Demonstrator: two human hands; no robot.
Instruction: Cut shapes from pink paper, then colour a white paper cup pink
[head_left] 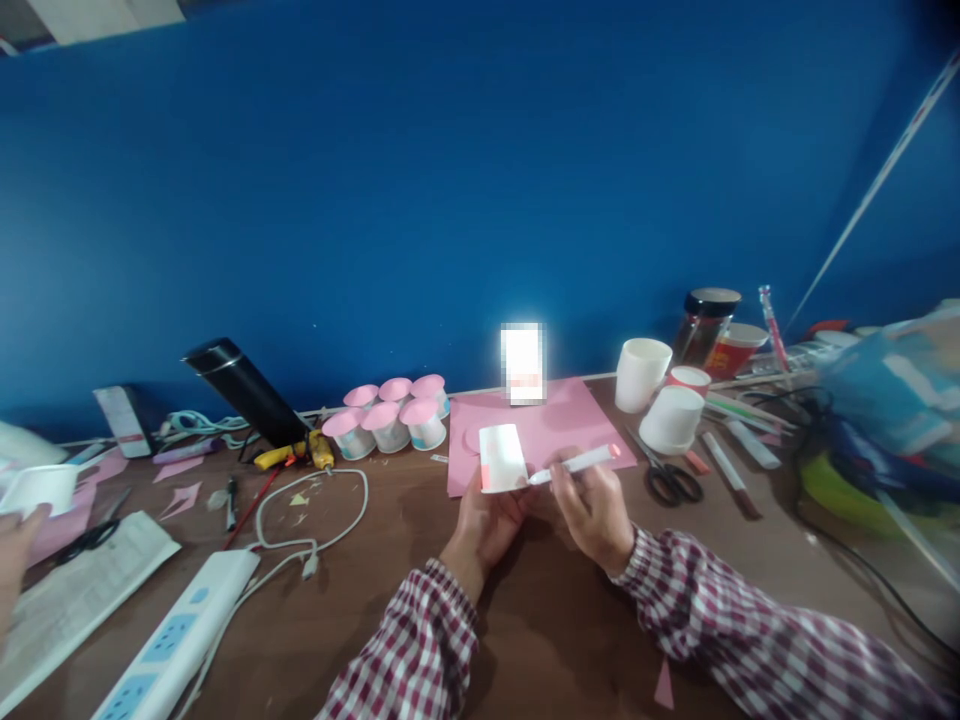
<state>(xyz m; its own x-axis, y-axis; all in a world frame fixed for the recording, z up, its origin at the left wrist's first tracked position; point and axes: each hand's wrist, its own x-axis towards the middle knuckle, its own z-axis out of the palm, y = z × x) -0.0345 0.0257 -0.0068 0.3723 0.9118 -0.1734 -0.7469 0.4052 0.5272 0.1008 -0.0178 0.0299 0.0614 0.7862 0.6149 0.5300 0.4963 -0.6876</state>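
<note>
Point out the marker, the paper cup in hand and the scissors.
marker [577, 464]: head view, middle of its white barrel.
paper cup [502, 457]: head view, its white side wall.
scissors [673, 483]: head view, black handle loops.

Cup in left hand, marker in right hand, tip at cup; sheet behind them on table; scissors right of sheet; capped cups left; power strip far left.
</note>
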